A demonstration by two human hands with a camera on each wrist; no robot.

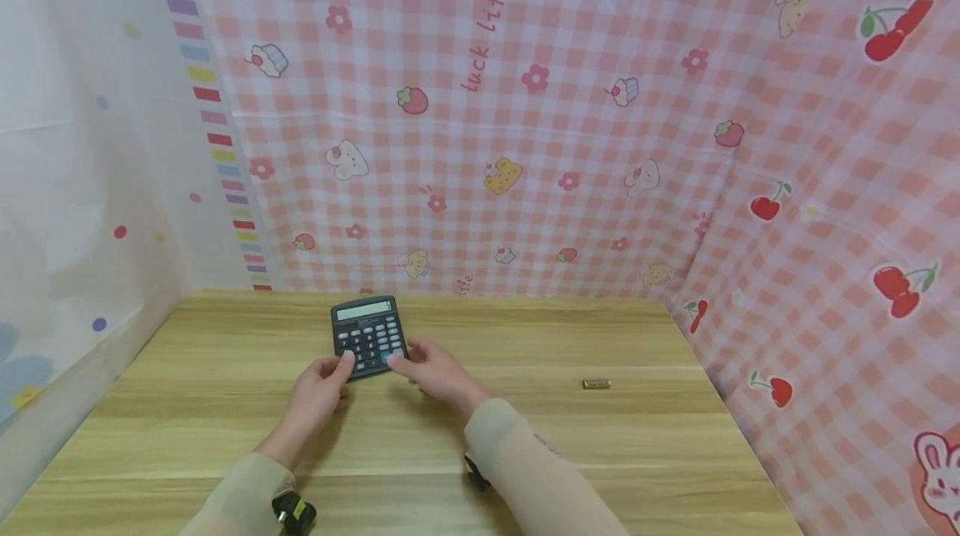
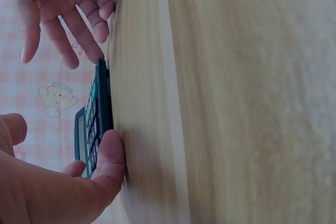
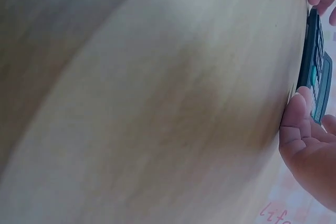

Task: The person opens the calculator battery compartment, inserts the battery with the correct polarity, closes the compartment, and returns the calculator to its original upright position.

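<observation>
A dark calculator (image 1: 367,336) with a lit-grey display and several rows of keys lies face up on the wooden table. My left hand (image 1: 318,386) is at its near left corner. In the left wrist view, the left fingers (image 2: 111,156) lie along its edge, while the thumb stands apart above the keys. Across from it, my right hand (image 1: 438,373) is at the near right corner, thumb over the keys in the head view. The left wrist view shows the right fingers (image 2: 79,30) spread, with one fingertip close by the calculator's corner.
A small gold-coloured battery (image 1: 597,384) lies on the table (image 1: 645,453) to the right. Pink checked cloth (image 1: 570,127) hangs behind the table and along its right side. White dotted cloth (image 1: 75,211) hangs on the left. Each wrist carries a small black camera mount (image 1: 294,511).
</observation>
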